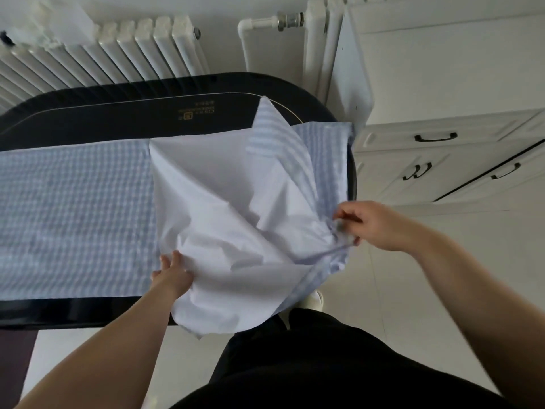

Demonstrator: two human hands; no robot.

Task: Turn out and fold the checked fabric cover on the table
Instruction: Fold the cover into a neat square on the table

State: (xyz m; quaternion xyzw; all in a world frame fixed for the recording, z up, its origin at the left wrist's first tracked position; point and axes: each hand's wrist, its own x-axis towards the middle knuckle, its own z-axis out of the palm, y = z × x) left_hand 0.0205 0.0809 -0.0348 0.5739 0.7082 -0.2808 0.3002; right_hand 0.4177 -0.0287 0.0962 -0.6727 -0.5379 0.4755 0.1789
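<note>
The checked fabric cover [73,202], pale blue and white, lies across the dark table [118,113]. Its right part is turned back, showing the plain white inside [206,187], which is bunched and hangs over the near table edge. My left hand [172,274] reaches into the white fabric at the near edge, fingers partly hidden under a fold and gripping the cloth. My right hand [362,224] pinches a gathered blue striped edge of the cover at the table's right end, pulling it taut.
White radiators [118,51] stand behind the table. A white cabinet with black handles [436,137] is to the right. My dark-clothed body [309,364] is close to the table's near edge, over a pale tiled floor [413,290].
</note>
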